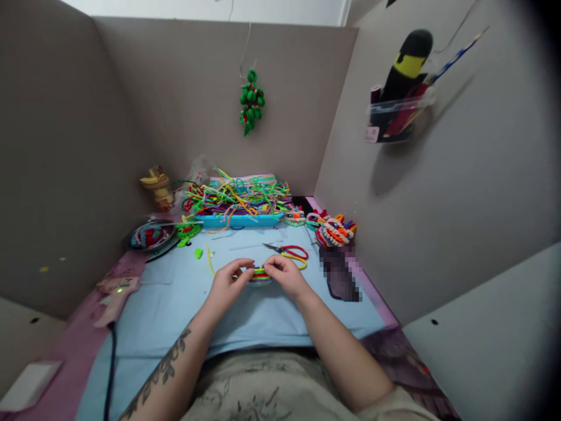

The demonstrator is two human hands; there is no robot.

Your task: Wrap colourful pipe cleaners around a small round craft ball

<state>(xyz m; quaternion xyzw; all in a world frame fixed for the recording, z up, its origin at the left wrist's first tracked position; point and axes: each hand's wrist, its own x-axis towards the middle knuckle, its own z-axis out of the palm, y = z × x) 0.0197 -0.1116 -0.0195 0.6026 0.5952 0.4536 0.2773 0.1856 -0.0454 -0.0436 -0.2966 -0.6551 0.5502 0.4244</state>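
Left hand (pixel 232 280) and right hand (pixel 287 276) pinch one striped piece (pixel 259 275) on the near side of one pair of scissors (pixel 283 252); the hands hide its ends. Right of the scissors, one pixelated object (pixel 338 275) is unidentifiable. Beyond them, one tray (pixel 260 221) holds strands (pixel 249 196), too tangled to count. Far left: one glue gun (pixel 117 301), cord (pixel 111 374) cut off.

A hand could pass over the cloth (pixel 164 310) between the left hand (pixel 231 276) and the glue gun (pixel 118 298). Scissors (pixel 284 252) obstruct just beyond the right hand (pixel 284 276); the tray (pixel 239 220) blocks the far side.
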